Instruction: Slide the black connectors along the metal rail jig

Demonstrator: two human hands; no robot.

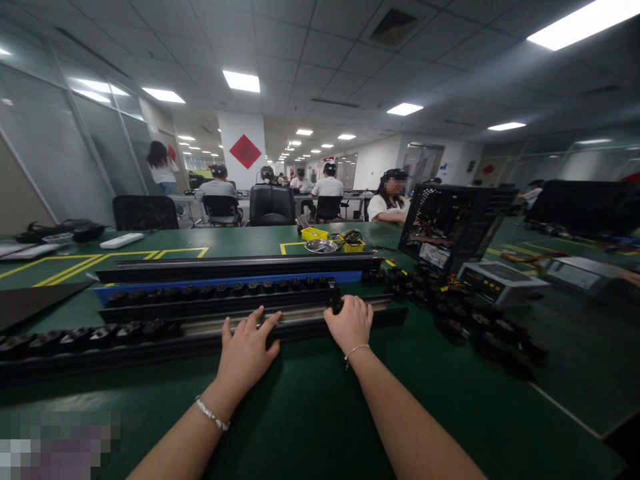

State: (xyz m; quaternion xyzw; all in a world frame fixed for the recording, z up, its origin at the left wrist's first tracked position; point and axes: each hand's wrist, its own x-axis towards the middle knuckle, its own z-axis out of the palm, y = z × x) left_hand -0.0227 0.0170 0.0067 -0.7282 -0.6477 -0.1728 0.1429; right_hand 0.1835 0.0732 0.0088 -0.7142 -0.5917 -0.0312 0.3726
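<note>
A long black rail [300, 327] with a shiny metal channel lies across the green table before me. My left hand [246, 353] rests over its middle, fingers spread and holding nothing. At the right stretch of the channel, my right hand [351, 323] has its fingers closed around a small black part [336, 305], mostly hidden by the fingers. Several chunky black parts [103, 335] sit in a row in the rail's left end. Behind it, a second row of black parts [240, 289] stands in a parallel rail, beside a blue strip [350, 277].
Loose black parts [465, 317] are heaped on the right. Beyond them stand an open computer case [445, 223] and a power supply unit [503, 283]. A metal dish [321, 246] and yellow trays [315, 234] sit at the back. Across the table sits a person [387, 203].
</note>
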